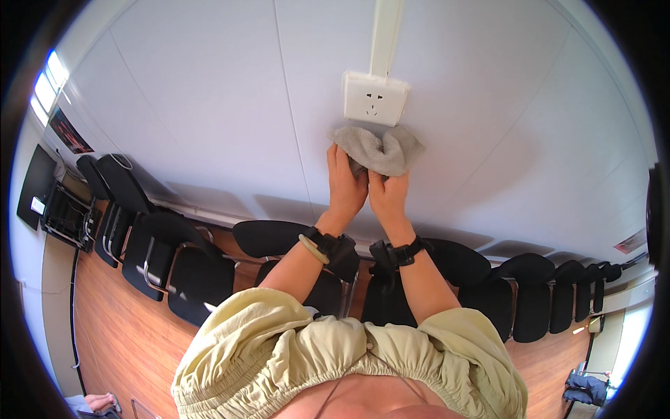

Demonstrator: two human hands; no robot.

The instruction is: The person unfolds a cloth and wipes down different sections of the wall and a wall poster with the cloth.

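Note:
Both my arms reach up to a pale wall, where a grey cloth [380,148] is bunched between my hands just under a white wall socket [377,98]. My left hand [345,183] grips the cloth's left part, its fingers partly hidden behind the fabric. On the other side, my right hand [389,197] closes round the lower right of the cloth, the thumb beside the left hand. The cloth's top edge lies close below the socket; whether it touches the wall, I cannot tell. Each wrist wears a black strapped device, and the left also has a pale bangle [313,249].
A row of black chairs [481,307] stands along the wall below my arms, from left to right. A white cable duct [386,38] runs up from the socket. At far left are a dark screen [36,187] and a black rack [68,218]. Wooden flooring [115,335] spreads below.

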